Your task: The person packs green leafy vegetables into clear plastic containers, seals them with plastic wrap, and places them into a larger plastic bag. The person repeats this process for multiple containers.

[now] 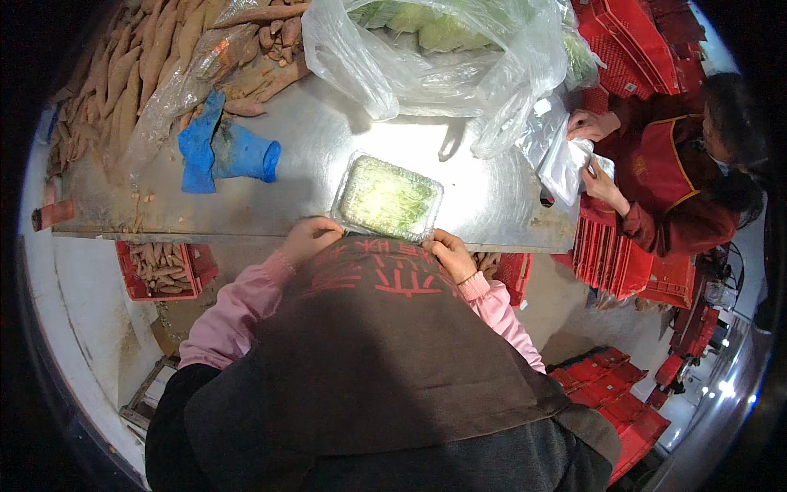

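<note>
A clear plastic box of pale green shredded vegetable (388,197) lies tilted at the near edge of the metal table. My left hand (312,240) pinches its near left corner, thumb and fingertips together. At the near right corner, my right hand (452,253) grips the rim between thumb and fingers. The box's nearest edge is partly hidden by my dark apron (381,344), which bears red writing. Beyond the box stands a large open clear plastic bag (424,92) with green vegetable packs (455,34) inside.
Blue rubber gloves (237,150) lie left on the metal table (301,147), before a heap of long brown roots (117,80). At right, a co-worker (664,154) handles clear plastic bags (562,154). Red crates (615,258) stand beside the table; a root-filled crate (200,270) sits below.
</note>
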`<action>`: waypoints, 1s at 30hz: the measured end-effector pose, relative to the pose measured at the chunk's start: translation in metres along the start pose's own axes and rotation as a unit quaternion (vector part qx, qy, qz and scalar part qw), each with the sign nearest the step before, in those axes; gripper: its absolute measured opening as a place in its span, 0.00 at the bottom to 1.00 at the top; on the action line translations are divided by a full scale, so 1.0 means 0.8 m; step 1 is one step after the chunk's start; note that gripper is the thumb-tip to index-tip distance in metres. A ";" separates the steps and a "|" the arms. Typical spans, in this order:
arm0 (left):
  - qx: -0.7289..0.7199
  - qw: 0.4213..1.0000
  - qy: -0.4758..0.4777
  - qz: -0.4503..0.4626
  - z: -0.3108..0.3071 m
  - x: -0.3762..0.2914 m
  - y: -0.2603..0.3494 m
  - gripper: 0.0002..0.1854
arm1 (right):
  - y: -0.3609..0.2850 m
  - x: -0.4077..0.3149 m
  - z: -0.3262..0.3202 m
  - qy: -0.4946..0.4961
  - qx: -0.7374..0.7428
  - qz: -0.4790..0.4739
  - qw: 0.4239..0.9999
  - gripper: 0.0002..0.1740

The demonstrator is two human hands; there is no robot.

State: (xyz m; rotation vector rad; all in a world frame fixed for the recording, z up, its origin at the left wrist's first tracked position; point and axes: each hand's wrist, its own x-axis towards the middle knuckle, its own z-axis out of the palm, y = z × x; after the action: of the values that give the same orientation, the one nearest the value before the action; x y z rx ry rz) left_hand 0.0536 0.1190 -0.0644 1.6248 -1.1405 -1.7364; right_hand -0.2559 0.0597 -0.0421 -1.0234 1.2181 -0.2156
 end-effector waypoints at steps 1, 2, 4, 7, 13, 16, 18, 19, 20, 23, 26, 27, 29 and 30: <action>0.004 1.000 0.005 0.016 0.001 -0.002 0.003 0.10 | 0.000 0.000 0.003 0.017 0.016 -0.020 1.000 0.08; -0.001 1.000 0.007 0.022 0.001 -0.004 0.006 0.10 | -0.001 -0.001 0.004 0.033 0.032 -0.040 0.998 0.09; -0.015 0.999 0.029 0.018 0.000 -0.009 0.013 0.09 | -0.004 -0.003 0.006 0.104 -0.071 -0.065 0.990 0.10; -0.126 0.990 0.044 0.049 0.000 -0.014 0.026 0.09 | -0.018 -0.009 -0.003 0.149 -0.098 -0.113 0.977 0.13; 0.050 0.980 0.083 0.176 -0.002 -0.012 0.049 0.07 | -0.071 -0.013 -0.010 -0.076 0.360 -0.127 0.921 0.19; 0.088 0.974 0.104 0.181 -0.003 -0.009 0.059 0.06 | -0.089 -0.011 -0.004 0.009 0.320 -0.184 0.929 0.20; 0.134 0.967 0.116 0.183 -0.003 -0.008 0.064 0.06 | -0.093 -0.008 0.003 0.037 0.230 -0.193 0.953 0.15; 0.128 0.965 0.118 0.194 -0.003 -0.007 0.066 0.06 | -0.094 -0.006 0.006 0.076 0.158 -0.179 0.968 0.13; 0.121 0.964 0.120 0.202 -0.002 -0.007 0.068 0.05 | -0.091 -0.005 0.012 0.105 0.077 -0.197 0.972 0.11; 0.131 0.963 0.123 0.200 0.002 -0.008 0.072 0.05 | -0.085 0.005 0.026 0.153 -0.254 -0.393 0.871 0.13; 0.196 0.926 0.136 0.292 0.008 -0.003 0.076 0.06 | -0.082 0.019 0.035 0.137 -0.377 -0.423 0.813 0.14; 0.222 0.905 0.139 0.335 0.010 0.001 0.078 0.06 | -0.081 0.023 0.037 0.140 -0.397 -0.412 0.808 0.14; 0.239 0.906 0.109 0.331 0.015 0.007 0.079 0.07 | -0.079 0.029 0.039 0.142 -0.412 -0.434 0.789 0.13; 0.256 0.899 0.098 0.342 0.016 0.012 0.080 0.08 | -0.076 0.031 0.039 0.146 -0.422 -0.438 0.780 0.12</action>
State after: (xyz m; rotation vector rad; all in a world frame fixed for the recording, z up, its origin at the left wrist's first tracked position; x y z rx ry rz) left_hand 0.0284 0.0804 -0.0174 1.3580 -1.8799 -0.8422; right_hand -0.1974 0.0260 -0.0140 -2.4143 1.0122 -0.5953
